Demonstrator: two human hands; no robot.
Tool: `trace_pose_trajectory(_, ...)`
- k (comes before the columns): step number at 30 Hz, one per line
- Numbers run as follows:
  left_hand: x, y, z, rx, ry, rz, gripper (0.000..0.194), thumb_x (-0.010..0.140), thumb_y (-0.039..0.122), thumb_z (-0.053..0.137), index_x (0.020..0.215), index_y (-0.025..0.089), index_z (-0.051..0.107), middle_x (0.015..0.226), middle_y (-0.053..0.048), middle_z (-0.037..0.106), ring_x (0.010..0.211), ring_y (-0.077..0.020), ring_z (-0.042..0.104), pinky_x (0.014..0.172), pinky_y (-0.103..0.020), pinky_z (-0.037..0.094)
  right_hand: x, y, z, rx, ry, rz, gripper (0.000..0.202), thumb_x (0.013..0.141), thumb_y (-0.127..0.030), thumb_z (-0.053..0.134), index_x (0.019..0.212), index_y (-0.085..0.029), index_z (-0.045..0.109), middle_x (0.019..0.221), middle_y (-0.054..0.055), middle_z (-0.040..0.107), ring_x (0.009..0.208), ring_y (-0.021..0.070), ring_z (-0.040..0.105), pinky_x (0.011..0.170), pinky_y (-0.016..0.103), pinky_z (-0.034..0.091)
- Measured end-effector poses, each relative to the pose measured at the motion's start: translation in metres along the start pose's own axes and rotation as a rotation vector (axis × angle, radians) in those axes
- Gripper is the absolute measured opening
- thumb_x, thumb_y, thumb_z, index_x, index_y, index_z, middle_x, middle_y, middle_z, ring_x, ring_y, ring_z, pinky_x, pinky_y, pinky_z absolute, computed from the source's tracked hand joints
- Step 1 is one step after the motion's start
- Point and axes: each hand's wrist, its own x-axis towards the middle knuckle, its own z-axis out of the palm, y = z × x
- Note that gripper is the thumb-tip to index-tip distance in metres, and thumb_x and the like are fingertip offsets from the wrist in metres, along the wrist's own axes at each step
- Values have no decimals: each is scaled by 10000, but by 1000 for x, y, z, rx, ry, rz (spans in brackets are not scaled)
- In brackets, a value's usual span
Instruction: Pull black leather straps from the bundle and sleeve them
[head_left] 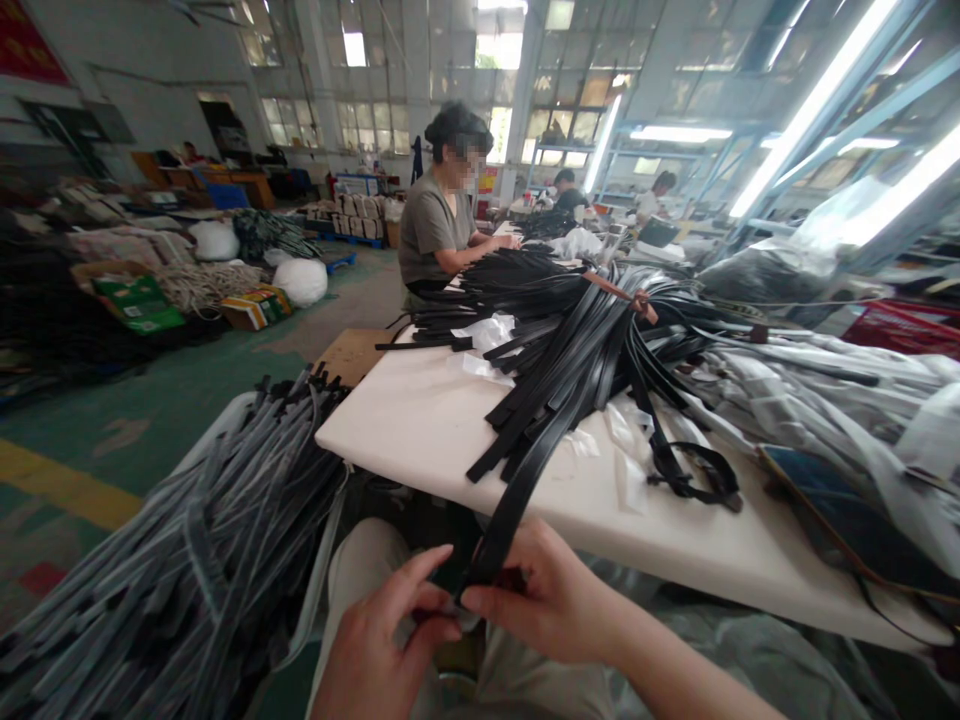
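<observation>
My right hand [551, 590] grips the end of a long black strap [517, 500], thumb on top, just off the near edge of the table. From there the strap runs up into a large bundle of black straps [577, 350], gathered by a brown tie [637, 302]. Close to the gripped end, my left hand [382, 635] has its index finger stretched out and its thumb apart. Nothing shows clearly in its fingers. A coiled black strap [701, 475] lies right of the bundle.
The pale tabletop [405, 420] also carries scraps of clear plastic [487, 335], wrapped straps [825, 385] and a dark flat case [847, 520]. To the left stands a bin [319, 590] heaped with plastic-wrapped straps [195, 540]. A co-worker [439, 220] is at the table's far side.
</observation>
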Motion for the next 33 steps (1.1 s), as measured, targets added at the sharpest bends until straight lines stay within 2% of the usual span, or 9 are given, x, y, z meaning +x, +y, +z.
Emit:
trace_pose_trajectory(5,-2,-5,3,14,-30,-18,424,701,176,634,1093,322,706,711,98,735,716,-121,679,757,-176,462,2,27,8,248,33,95,507,752,-633,714,879,-142,711,598,-27,518,499,91,393,434,203,318)
trace_pose_trajectory(10,-2,-8,3,-11,-120,-103,520,665,134,599,1170,239,661,642,83,701,653,-136,656,750,-223,469,10,40,1,485,405,334,596,806,-707,595,860,-123,699,496,-68,427,353,45,319,321,167,180)
trace_pose_trajectory(15,2,-4,2,-132,-161,-211,501,669,140,620,1163,214,641,680,59,725,693,-153,686,736,-238,505,-8,33,24,199,286,115,495,928,-590,509,892,-134,697,592,-14,528,467,84,455,426,189,355)
trace_pose_trajectory(19,3,-5,7,-210,-213,-231,496,664,149,640,1159,186,627,731,19,757,732,-178,705,740,-264,525,-19,35,30,215,162,24,396,927,-506,569,985,-148,729,758,43,639,634,132,542,590,238,463)
trace_pose_trajectory(23,4,-8,14,-176,-168,-249,530,624,110,646,1149,176,640,610,60,703,615,-150,658,647,-240,491,-11,40,10,473,558,231,516,869,-637,571,875,-157,761,561,-42,442,454,78,346,395,190,259)
trace_pose_trajectory(25,7,-6,17,-179,-157,-254,558,621,122,663,1176,171,625,591,65,692,586,-138,634,614,-227,467,-8,39,6,416,671,234,544,918,-622,498,794,-159,755,536,-50,388,441,77,323,394,198,235)
trace_pose_trajectory(28,14,1,19,-249,-194,-253,557,627,183,704,1175,151,606,620,36,715,597,-149,645,594,-227,467,-12,33,15,95,500,7,454,986,-498,445,957,-177,764,699,19,575,645,144,542,607,247,447)
trace_pose_trajectory(30,17,7,20,-297,-202,-246,583,638,217,714,1199,129,580,634,21,725,600,-161,653,591,-239,479,-15,32,20,-26,344,-122,394,991,-443,453,1141,-199,723,911,69,627,847,197,584,793,316,471)
trace_pose_trajectory(33,18,12,20,-274,-178,-256,726,620,189,720,1309,105,506,608,34,721,596,-158,649,609,-241,480,-13,34,9,135,451,-39,455,957,-525,478,1153,-198,726,884,61,596,806,199,557,724,307,465)
